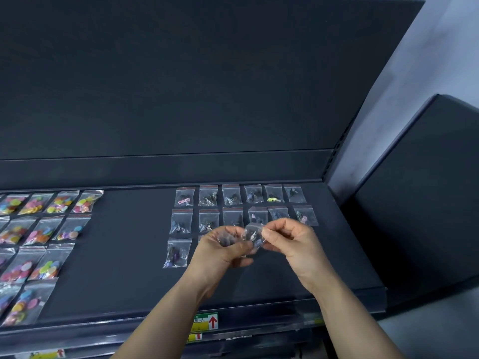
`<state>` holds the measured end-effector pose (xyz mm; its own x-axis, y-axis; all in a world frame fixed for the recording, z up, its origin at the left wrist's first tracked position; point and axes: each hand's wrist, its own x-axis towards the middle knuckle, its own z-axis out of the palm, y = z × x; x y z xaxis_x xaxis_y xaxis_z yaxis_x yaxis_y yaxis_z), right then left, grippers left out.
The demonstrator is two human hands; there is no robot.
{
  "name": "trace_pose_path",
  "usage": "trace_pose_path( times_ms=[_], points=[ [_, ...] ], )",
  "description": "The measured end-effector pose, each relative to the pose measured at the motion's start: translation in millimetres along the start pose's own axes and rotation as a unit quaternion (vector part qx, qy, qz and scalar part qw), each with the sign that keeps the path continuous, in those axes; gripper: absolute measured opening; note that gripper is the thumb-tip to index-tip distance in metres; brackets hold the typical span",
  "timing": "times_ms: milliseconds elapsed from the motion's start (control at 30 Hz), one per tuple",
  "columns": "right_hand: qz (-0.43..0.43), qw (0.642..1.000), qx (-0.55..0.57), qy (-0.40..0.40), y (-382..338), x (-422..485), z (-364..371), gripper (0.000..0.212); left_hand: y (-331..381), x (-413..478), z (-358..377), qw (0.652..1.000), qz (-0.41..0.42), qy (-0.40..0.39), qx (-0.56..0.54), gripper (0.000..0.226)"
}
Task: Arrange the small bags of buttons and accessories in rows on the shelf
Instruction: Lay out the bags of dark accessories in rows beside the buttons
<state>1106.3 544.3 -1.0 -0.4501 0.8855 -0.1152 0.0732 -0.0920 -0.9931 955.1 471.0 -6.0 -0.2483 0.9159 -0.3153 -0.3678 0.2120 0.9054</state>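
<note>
My left hand point(223, 248) curls round a blurred bunch of bags point(224, 239). My right hand point(287, 242) pinches one clear bag point(252, 235) between the two, above the shelf point(124, 255). Accessory bags point(232, 195) lie in rows just behind, and button bags point(44, 229) in rows far left.

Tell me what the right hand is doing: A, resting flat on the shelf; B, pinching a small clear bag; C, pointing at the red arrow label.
B: the right hand pinches a small clear bag by its edge, beside the left hand, which grips other bags.
</note>
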Motion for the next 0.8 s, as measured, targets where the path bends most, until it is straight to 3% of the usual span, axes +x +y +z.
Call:
trace_pose_path(
  times_ms=[200, 333, 500, 633, 800],
  points=[
    [0.012, 0.999, 0.046, 0.018, -0.5, 3.1, -1.7, 0.004, -1.0, 0.7, -1.1, 0.999, -0.001, -0.007, 0.043, 0.005],
    [0.048, 0.998, 0.042, -0.019, 2.1, 0.6, 0.2, 0.024, -1.7, 1.0, 0.5, 0.998, 0.012, 0.001, 0.058, 0.013],
    [0.047, 0.998, 0.032, 0.015, 8.4, 6.8, -10.4, 0.031, -4.2, 1.2, -8.1, 0.992, 0.011, 0.069, 0.103, 0.008],
    [0.067, 0.993, -0.096, 0.028, 21.8, 13.8, -17.3, 0.025, -9.7, 7.0, -27.9, 0.945, 0.06, 0.149, 0.286, 0.007],
    [0.07, 0.963, -0.26, -0.017, 43.7, 21.9, -12.8, 0.03, -20.0, 12.9, -34.9, 0.872, 0.084, 0.112, 0.469, 0.026]
  ],
)
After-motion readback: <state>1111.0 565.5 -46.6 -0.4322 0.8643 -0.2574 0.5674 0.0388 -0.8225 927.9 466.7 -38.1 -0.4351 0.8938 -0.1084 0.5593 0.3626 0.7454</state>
